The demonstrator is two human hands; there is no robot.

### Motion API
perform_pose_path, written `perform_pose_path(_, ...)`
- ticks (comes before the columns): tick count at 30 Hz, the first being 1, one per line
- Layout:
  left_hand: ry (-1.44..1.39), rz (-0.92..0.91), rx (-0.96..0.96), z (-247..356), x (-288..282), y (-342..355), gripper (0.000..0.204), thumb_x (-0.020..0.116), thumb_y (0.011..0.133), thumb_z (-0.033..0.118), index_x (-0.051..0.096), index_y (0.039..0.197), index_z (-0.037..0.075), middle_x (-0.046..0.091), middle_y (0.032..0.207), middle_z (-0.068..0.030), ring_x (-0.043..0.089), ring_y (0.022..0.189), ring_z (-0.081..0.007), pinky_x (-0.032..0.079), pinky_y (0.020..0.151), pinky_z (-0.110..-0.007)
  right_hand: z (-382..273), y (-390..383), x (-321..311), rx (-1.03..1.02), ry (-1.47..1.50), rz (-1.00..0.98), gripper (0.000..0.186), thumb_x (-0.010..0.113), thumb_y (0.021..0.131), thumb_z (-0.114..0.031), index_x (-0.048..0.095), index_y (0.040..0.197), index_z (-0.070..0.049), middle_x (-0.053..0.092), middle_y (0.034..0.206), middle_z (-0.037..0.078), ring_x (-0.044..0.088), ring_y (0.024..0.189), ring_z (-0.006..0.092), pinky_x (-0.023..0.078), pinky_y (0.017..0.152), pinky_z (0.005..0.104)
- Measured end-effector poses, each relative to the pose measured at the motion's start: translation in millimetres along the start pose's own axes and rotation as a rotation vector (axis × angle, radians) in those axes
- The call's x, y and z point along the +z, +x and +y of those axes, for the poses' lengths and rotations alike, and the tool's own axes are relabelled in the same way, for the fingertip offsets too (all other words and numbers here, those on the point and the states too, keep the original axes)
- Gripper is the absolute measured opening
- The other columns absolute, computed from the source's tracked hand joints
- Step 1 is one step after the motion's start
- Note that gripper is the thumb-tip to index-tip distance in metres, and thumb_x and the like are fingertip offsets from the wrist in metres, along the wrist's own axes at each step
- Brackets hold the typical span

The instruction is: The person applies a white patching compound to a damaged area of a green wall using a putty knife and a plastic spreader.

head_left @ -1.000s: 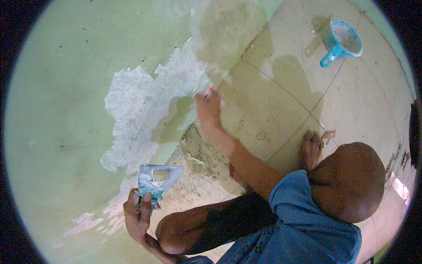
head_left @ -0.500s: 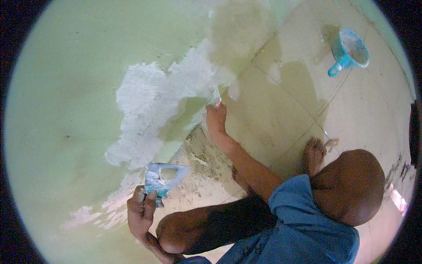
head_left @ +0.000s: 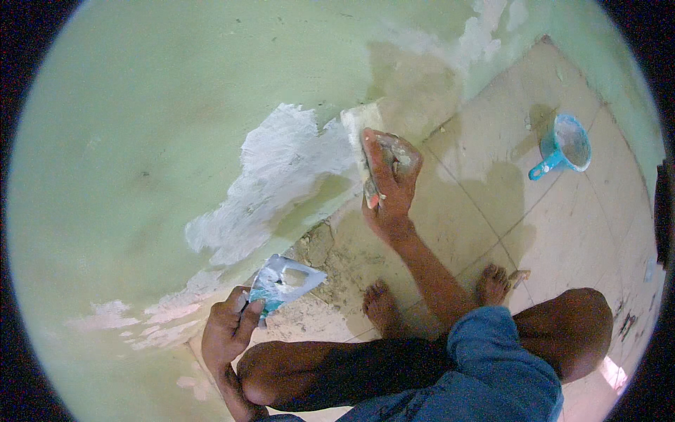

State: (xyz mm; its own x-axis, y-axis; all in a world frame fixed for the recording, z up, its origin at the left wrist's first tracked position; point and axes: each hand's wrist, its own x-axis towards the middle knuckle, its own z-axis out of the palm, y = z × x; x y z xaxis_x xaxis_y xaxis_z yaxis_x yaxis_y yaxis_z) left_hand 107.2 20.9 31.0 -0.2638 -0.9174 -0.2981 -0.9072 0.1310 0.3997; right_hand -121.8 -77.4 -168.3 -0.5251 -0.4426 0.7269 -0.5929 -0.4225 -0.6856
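Note:
My right hand (head_left: 395, 179) grips a putty knife (head_left: 354, 133), fingers pressed along its broad, pale-smeared blade. That blade lies at the right end of a white filler patch (head_left: 281, 165) on the green wall; whether it touches all along cannot be told. Whitish smears coat my right fingers. Lower down, near my knee, my left hand (head_left: 230, 325) is closed round a second putty knife (head_left: 266, 283) with a teal part and a wide grey blade. A pale lump of filler seems to sit on this blade, which is held off the wall.
A blue dipper (head_left: 550, 159) with pale grey contents stands on the tiled floor (head_left: 467, 204) at the right. Broken, dirty flooring (head_left: 320, 246) lies along the wall's foot. My bare feet (head_left: 383, 306) and bent knees are close below my right arm.
My right hand has turned, so its putty knife now lies broadside by the patch's right end. The view has shifted; the left hand still holds its knife near the knee.

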Motion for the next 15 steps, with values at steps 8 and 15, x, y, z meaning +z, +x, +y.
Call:
perform_pose_path(8, 0.080, -0.049, -0.055, -4, -10, -3, 0.012, 0.054, 0.092, 0.015, 0.054, 0.091, 0.003, 0.063, 0.063, -0.0124, 0.063, 0.055, -0.0281, 0.047, 0.052, -0.036, 40, 78, -18, -0.338, -0.084, 0.013, 0.042, 0.050, 0.090, -0.035, 0.058, 0.125, -0.012, 0.057, 0.121, 0.012, 0.051, 0.108, 0.0319, 0.038, 0.093, 0.0430)
perform_pose_path(15, 0.072, -0.094, 0.033, -15, -6, 1, 0.016, 0.055, 0.091, 0.019, 0.053, 0.093, 0.003, 0.062, 0.063, -0.0143, 0.064, 0.058, -0.0322, 0.048, 0.054, -0.040, 34, 156, -7, -0.721, -0.265, 0.066, 0.048, 0.060, 0.079, -0.016, 0.055, 0.127, -0.016, 0.052, 0.126, 0.007, 0.049, 0.113, 0.0281, 0.041, 0.090, 0.0402)
